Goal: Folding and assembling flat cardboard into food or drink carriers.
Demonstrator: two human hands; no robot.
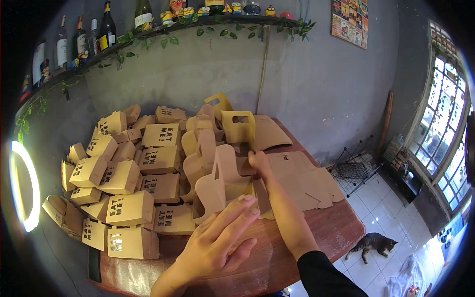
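Note:
My left hand (217,242) is in front of the nearest handled cardboard carrier (210,194), fingers stretched out and holding nothing. My right hand (260,163) reaches farther in, between the row of carriers and the flat cardboard blanks (302,178). Its fingers are curled closed, and what they grip is hidden. Several brown carriers with cut-out handles stand in a row going back. At the far end is a yellowish carrier (237,129) with an oval handle hole.
Stacked small brown boxes (129,208) fill the left of the wooden table (336,225). Behind runs a shelf (198,22) with bottles and figurines. A ring light (32,188) glows at left. A cat (373,245) is on the tiled floor, near a black wire rack (354,171).

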